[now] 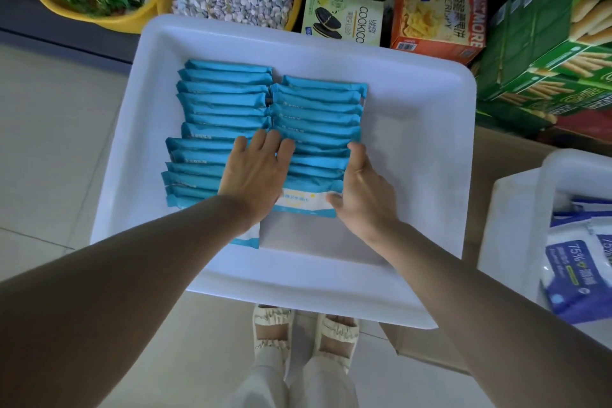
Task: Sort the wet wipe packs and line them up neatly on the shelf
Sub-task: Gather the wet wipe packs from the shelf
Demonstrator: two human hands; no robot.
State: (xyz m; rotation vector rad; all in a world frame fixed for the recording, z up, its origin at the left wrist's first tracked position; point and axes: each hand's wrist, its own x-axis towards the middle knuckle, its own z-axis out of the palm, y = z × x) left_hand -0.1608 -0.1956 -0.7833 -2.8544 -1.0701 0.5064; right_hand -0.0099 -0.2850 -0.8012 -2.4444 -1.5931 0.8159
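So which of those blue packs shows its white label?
The front pack of the right row, between the left hand and right hand. It lies face-up; the others show only blue edges.

The pale green cookie box [342,19] beyond the far edge of the white tray [414,129] reads "COOKICO" down its side, with smaller "LANDY" lettering next to it. Just to its right, the orange cracker box [437,21] carries "CRISPY" beside large Chinese characters, a word ending in "MORE" in white letters on its red end panel, and a barcode near its lower corner. In the white bin [516,209] at the right, a blue-and-white wipe pack [576,278] shows "75%" in large figures with Chinese text alongside. The frontmost teal wet wipe pack [306,202] in the tray has a white band with small Chinese print, too blurred to read.
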